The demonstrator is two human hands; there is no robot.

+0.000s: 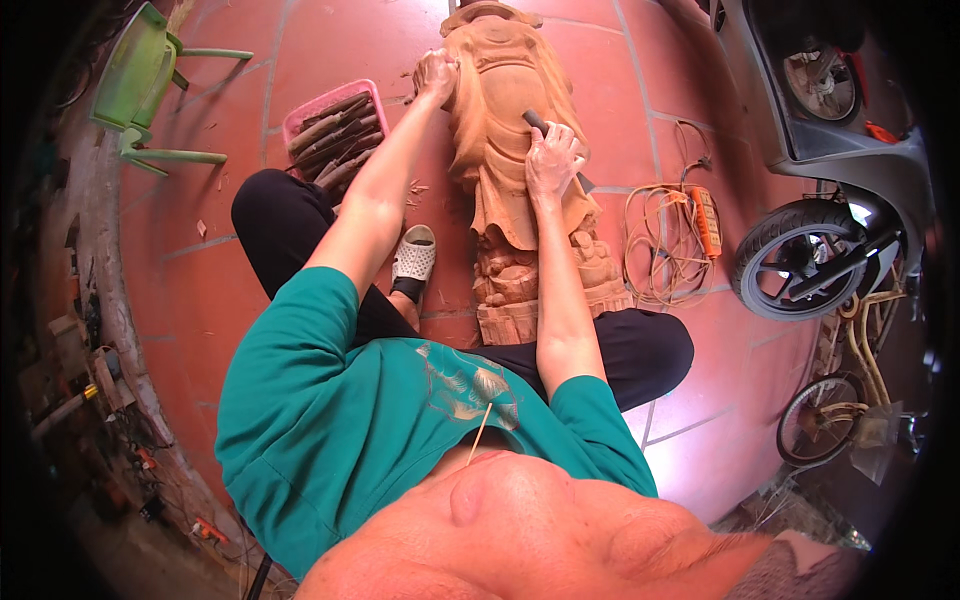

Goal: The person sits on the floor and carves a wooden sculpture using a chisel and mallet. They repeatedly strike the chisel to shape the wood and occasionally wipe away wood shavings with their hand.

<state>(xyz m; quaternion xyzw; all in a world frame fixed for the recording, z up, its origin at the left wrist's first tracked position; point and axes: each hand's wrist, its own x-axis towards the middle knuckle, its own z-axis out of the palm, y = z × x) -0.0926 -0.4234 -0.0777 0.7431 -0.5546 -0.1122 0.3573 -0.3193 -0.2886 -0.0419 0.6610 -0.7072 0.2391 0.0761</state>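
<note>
While the wooden statue (500, 100) lay on red tiles (340, 40), the right hand (553, 160) gripped a dark bar (535, 122) across it, the left hand (437, 77) had an unclear hold, and a slipped grip risked scuffing it.

Floor (690, 400) of red tiles with pale joints, as I view it from my head camera. A carved wooden figure (505, 110) lies lengthwise on it, under my right hand (555, 160) and against my left hand (436, 75). Left of and nearer than the left hand: a pink basket (376, 97) of long dark pieces, with wood chips (418, 187) just beside it; farther left, a green chair (135, 75). Right of the right hand: an orange power strip (706, 222) with loosely coiled cable (655, 255); beyond these, a motorbike's wheel (765, 255).
</note>
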